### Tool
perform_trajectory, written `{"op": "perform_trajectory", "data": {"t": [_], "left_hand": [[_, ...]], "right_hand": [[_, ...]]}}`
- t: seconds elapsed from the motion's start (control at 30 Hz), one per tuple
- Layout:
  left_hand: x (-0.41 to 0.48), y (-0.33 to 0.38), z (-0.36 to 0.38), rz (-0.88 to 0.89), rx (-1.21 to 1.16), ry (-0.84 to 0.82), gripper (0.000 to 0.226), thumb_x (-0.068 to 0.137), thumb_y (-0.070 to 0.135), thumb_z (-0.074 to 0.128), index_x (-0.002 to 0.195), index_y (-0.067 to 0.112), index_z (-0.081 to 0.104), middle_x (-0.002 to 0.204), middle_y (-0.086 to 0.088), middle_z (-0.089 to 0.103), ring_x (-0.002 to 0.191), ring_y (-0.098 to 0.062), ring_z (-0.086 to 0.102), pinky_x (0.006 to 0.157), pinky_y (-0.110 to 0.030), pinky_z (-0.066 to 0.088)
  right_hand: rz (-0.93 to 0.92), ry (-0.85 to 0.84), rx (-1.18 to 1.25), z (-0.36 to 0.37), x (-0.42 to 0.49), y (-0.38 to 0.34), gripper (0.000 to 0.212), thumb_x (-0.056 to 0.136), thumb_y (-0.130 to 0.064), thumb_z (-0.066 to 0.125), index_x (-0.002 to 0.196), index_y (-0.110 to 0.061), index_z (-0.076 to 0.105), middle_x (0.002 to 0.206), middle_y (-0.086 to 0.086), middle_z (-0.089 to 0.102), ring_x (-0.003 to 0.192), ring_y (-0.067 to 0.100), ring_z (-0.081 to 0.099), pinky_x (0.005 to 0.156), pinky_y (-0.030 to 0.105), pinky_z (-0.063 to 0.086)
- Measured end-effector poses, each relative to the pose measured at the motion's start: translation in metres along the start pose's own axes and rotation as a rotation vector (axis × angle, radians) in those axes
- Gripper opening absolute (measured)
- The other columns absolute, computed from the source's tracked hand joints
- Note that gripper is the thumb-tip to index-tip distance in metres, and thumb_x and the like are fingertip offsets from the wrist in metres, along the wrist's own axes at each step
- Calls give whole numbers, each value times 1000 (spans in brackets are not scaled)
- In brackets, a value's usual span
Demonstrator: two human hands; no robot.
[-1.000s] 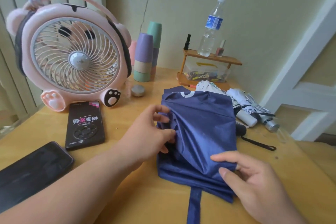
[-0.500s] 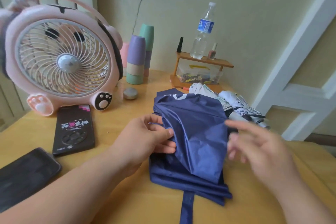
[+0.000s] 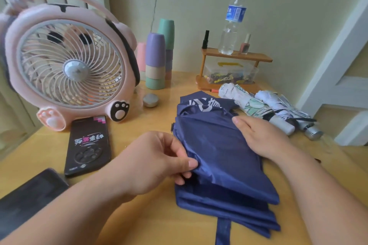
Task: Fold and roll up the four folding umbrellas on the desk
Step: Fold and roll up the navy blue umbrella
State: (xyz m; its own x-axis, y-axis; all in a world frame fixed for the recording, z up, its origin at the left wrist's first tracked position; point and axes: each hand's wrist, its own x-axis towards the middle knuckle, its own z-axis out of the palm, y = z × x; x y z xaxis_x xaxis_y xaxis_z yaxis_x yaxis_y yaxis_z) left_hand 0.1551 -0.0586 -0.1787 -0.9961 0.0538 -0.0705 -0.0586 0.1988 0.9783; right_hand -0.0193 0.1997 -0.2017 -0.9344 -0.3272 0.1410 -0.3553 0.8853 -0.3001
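The left hand [image 3: 159, 163] pinches navy umbrella [image 3: 217, 151] cloth; right hand [image 3: 262, 137] apparently lies flat on it.

A loose umbrella [image 3: 219, 155] lies mid-worktop [image 3: 139, 225]. Rolled umbrellas [image 3: 256, 105] lie behind it to the right, a fan [image 3: 67, 61] behind left, two phones [image 3: 87, 145] before the fan.

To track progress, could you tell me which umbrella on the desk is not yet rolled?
The navy umbrella, lying in loose flat folds; the floral umbrella and striped umbrella beside it are rolled tight.
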Motion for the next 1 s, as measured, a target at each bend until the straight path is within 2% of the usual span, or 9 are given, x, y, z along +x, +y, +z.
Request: {"op": "perform_trajectory", "data": {"t": [0.1, 0.27, 0.43, 0.6, 0.7, 0.8, 0.9, 0.93, 1.0], "left_hand": [[-4, 5, -7, 74, 142, -109, 27, 83, 7, 83, 68, 18, 64, 67, -14, 73, 57, -17, 60, 57, -26, 47], [1, 1, -1, 28, -50, -7, 42, 72, 26, 85, 82, 8, 48, 55, -19, 59, 50, -28, 55, 45, -28, 38], [5, -5, -5, -55, 90, 30, 38, 73, 10, 91, 87, 9, 56, 63, -4, 57, 46, -22, 51, 43, -22, 37], [3, -6, -4, -41, 530, -45, 16, 76, 30, 90, 81, 30, 74, 68, 14, 67, 57, -3, 55, 59, -18, 44], [2, -4, -1, -28, 566, -46, 9, 85, 36, 80, 80, 29, 77, 72, 13, 73, 64, -2, 61, 71, -23, 50], [0, -4, -2, -53, 681, -32, 17, 90, 40, 74, 78, 29, 76, 60, 15, 68, 52, -1, 54, 58, -18, 43], [2, -6, 4, 164, 892, 146, 20, 88, 44, 74, 74, 30, 71, 61, 18, 60, 58, -3, 54, 52, -16, 38], [4, -3, 8, 359, 964, 200, 18, 88, 48, 72, 79, 33, 71, 71, 18, 61, 68, -3, 56, 59, -15, 41], [11, 1, 18, 644, 1125, 98, 31, 91, 60, 56, 109, 38, 69, 109, 21, 62, 101, -5, 58, 87, -28, 50]], "right_hand": [[24, 26, 14, 3, 0, 3, 66, 84, -82, 15, 114, -48, 62, 111, -15, 71, 111, 18, 62, 90, 42, 53], [19, 86, -6, 8, 1, 7, 54, 90, -79, 20, 91, -46, 62, 85, -15, 67, 92, 17, 63, 75, 35, 53], [30, 104, -3, 9, 1, 6, 55, 96, -72, 27, 101, -38, 70, 91, -11, 69, 93, 20, 62, 78, 36, 54], [31, 125, -10, 11, 0, 6, 58, 95, -74, 27, 95, -36, 69, 85, -10, 67, 89, 21, 62, 75, 37, 55], [38, 132, -9, 11, 1, 6, 63, 92, -78, 23, 97, -35, 70, 85, -8, 68, 88, 22, 63, 74, 38, 55], [25, 168, -11, 12, 1, 7, 75, 83, -86, 14, 103, -39, 70, 87, -8, 68, 90, 22, 63, 72, 37, 55], [25, 178, -12, 12, -1, 5, 80, 80, -85, 12, 99, -34, 70, 82, -5, 66, 88, 24, 62, 70, 36, 53], [30, 178, -7, 11, -1, 4, 81, 79, -85, 12, 99, -33, 70, 83, -5, 67, 89, 24, 62, 71, 36, 52], [41, 179, 8, 9, -2, 3, 80, 79, -85, 14, 103, -33, 71, 89, -5, 69, 92, 24, 62, 74, 37, 52]]}}
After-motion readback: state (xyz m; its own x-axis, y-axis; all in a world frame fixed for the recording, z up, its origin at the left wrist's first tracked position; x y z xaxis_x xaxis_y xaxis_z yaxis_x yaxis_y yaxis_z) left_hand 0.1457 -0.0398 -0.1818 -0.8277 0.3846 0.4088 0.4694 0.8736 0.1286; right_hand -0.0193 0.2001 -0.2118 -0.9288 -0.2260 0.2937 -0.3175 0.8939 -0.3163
